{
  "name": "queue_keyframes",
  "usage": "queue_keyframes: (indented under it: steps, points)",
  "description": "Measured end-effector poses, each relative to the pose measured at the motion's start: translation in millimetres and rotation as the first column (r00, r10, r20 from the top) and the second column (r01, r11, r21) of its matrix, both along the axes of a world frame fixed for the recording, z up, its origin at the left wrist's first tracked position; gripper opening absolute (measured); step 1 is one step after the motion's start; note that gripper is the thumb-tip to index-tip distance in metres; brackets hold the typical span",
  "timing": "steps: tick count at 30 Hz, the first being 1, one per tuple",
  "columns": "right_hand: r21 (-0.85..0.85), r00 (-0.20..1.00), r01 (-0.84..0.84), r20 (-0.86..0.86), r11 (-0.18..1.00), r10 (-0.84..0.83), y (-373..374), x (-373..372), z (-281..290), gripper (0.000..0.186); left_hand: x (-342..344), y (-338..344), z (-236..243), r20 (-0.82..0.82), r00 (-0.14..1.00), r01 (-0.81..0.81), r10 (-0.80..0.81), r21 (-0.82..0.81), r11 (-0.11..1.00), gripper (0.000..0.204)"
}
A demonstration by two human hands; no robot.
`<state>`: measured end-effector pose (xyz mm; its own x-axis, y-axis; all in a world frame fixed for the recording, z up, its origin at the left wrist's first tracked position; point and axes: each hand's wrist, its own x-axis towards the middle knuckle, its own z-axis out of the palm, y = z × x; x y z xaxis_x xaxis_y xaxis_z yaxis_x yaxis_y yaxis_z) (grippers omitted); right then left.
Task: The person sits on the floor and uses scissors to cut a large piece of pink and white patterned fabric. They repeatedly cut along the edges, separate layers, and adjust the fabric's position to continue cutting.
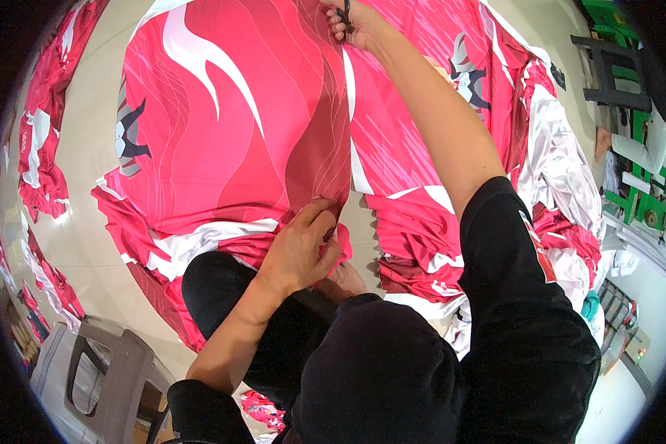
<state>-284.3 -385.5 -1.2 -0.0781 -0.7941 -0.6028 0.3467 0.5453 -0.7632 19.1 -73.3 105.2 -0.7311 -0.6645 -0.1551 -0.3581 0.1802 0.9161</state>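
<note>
My right hand (351, 26) is closed around black-handled scissors (345, 13) at the top of the view, near the seam between two printed panels. My left hand (301, 248) has its fingers curled on the lower right corner of the left fabric panel (222, 140), pinching its darker red edge. That panel is pink-red with white swooshes and a grey-and-black figure at its left side. A second pink panel (414, 126) with streaks lies alongside, with bunched red and white fabric (414, 266) below it. The scissor blades are mostly out of sight.
My black-clad legs and a bare foot sit below my hands. More printed fabric (48, 148) lies along the left on the tiled floor (89, 259). A grey plastic chair (107, 344) is at lower left; a dark stool (614, 74) and green frames (644, 200) with white material line the right.
</note>
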Motion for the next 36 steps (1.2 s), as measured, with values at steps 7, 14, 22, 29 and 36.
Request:
queue_keyframes:
  steps: [7,14,22,29,36]
  points:
    - [-0.015,0.998,-0.047,-0.052,0.999,0.046,-5,-2,-6,0.037,1,0,-3,-0.02,1.0,0.001,-0.001,0.004,1.0,0.025]
    - [0.02,0.999,-0.044,0.015,0.999,0.044,-47,-15,13,0.038,1,-1,-5,-0.009,1.0,-0.002,0.002,-0.002,1.0,0.028]
    - [-0.018,0.991,-0.127,-0.032,0.992,0.127,-74,-26,-4,0.038,2,-3,-7,-0.028,1.0,-0.01,0.01,0.006,1.0,0.028]
    - [0.061,0.993,-0.111,0.041,0.992,0.109,-110,-36,15,0.041,0,-3,-9,-0.042,0.999,-0.013,0.013,0.0,1.0,0.024]
    - [-0.191,0.995,-0.093,-0.051,0.977,0.084,-139,-29,8,0.033,10,-3,-16,0.047,0.999,-0.009,-0.002,0.232,0.973,0.019]
